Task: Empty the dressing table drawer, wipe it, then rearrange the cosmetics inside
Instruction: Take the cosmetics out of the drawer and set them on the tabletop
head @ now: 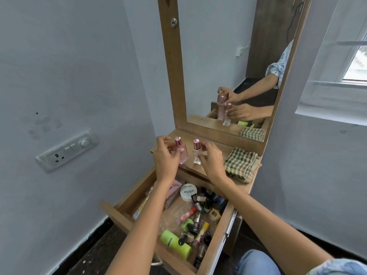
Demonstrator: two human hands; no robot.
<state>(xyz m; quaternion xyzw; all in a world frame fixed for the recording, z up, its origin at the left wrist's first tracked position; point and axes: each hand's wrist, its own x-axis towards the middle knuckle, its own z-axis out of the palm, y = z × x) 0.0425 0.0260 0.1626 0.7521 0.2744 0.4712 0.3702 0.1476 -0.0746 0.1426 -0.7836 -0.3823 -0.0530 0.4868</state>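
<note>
Here your left hand (165, 155) grips the pink bottle (181, 153) and your right hand (210, 158) grips the clear bottle (197, 155), both on the tabletop (216, 147).

The white round tub (188, 192) in the open drawer (127, 217) reads "NAIL POLISH" on its lid, with smaller lettering seemingly too blurred to read.

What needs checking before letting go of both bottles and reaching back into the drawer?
1. Pink bottle upright on the shelf: cannot tell; it tilts in the left hand.
2. Clear bottle upright: ok, held by the right hand.
3. Bottles apart: ok.
4. Shelf room beside the cloth: ok.
5. Drawer open: ok.
6. Drawer emptied: not ok, many cosmetics inside.
</note>
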